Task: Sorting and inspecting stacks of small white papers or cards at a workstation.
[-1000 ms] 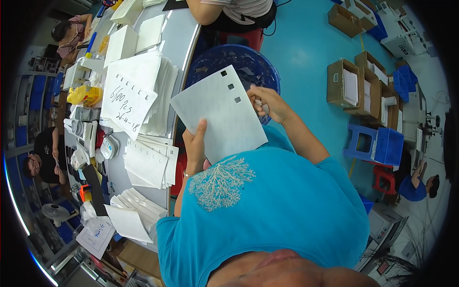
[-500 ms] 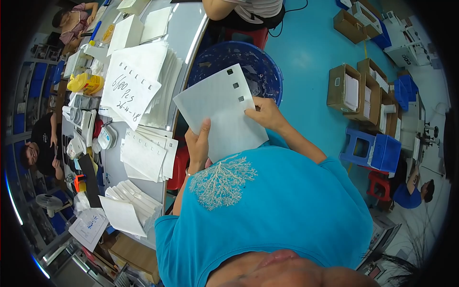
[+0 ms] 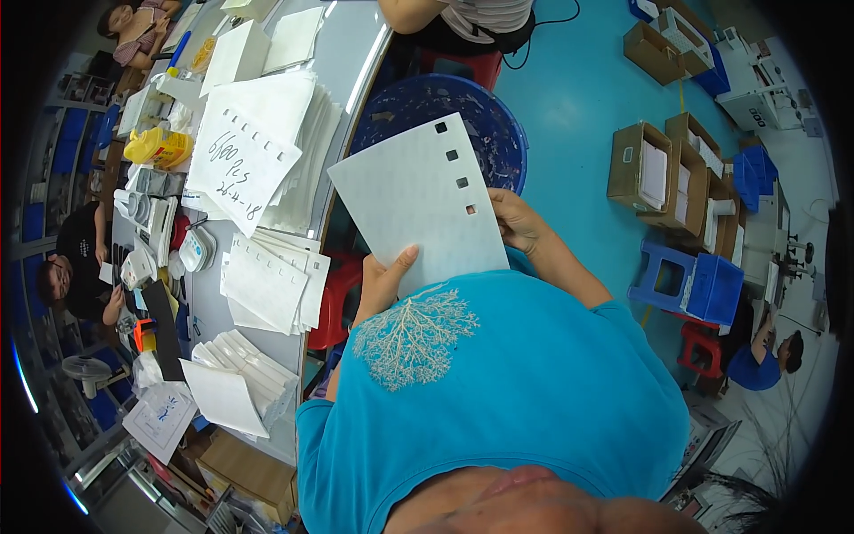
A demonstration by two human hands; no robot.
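A white sheet (image 3: 414, 191), with a row of small square holes along its right edge, is tilted in front of my chest. My left hand (image 3: 384, 278) grips its lower left edge, thumb on the front face and the other fingers behind. At the right edge, beside the lowest hole, my right hand (image 3: 522, 224) is closed on the sheet, its fingertips partly hidden behind it. Something skin-coloured shows through that hole. Behind the sheet stands a large blue tub (image 3: 503, 133) with scraps inside.
On the table (image 3: 351, 44) to the left lie a tall stack of white sheets (image 3: 307, 151), a smaller fanned pile (image 3: 267, 285) and folded sheets (image 3: 245, 374). A red stool (image 3: 336, 303) stands by the table edge. Cardboard boxes (image 3: 627, 165) and a blue stool (image 3: 658, 271) are at right.
The sheet has shifted slightly right. My right thumb has moved off its front face and that hand now sits further right, leaving the lowest hole uncovered. My left hand has moved slightly right and down.
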